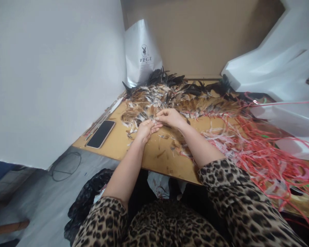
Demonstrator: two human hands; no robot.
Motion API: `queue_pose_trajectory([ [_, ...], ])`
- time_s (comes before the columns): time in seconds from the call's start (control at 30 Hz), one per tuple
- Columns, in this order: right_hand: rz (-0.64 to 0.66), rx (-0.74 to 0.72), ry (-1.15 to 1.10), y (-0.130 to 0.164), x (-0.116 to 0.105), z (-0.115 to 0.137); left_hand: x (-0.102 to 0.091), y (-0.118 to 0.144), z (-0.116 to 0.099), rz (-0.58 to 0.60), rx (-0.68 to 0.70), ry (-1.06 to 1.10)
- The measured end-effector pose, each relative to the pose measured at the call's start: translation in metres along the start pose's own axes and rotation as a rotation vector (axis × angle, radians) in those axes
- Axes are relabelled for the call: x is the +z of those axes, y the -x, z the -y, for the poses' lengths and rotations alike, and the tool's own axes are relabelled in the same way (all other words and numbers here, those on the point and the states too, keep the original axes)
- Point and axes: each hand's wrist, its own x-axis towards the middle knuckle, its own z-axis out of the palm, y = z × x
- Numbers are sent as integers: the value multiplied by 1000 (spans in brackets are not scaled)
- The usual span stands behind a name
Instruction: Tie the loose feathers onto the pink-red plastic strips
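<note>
My left hand is over the table, palm turned up, its thumb and forefinger closed at the tips. Against it my right hand pinches at the same spot, and the fingertips of both meet. A small brown feather tuft sticks up from between them; the fingers partly hide its base. Right behind the hands lies a heap of feathers, brown and white in front with black plumes at the back. Loose feather bits lie on the wooden table below the hands.
A phone lies at the table's left edge beside a white panel. A white printed bag stands behind the feathers. Red and pink plastic strings tangle on the right, near white plastic sheeting. A black bag sits below.
</note>
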Motion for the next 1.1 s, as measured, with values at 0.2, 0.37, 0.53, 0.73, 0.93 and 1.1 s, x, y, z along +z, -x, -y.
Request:
queue_pose_trajectory([
  [0.2,-11,-116,147,-1,1,-2,-3,-3,-3,-75,35,206],
  [0.37,20,-13,-58,1,11,-1,-1,-1,-4,-48,48,227],
  [0.53,-1,80,-188,4,15,2,0,1,-5,24,52,233],
  [0.73,15,60,-195,5,15,4,1,1,-6,16,37,237],
  [0.93,20,28,-161,4,16,1,-1,-1,-4,16,31,255],
  [1.1,69,-109,40,4,15,-1,-1,-1,-4,-19,53,272],
])
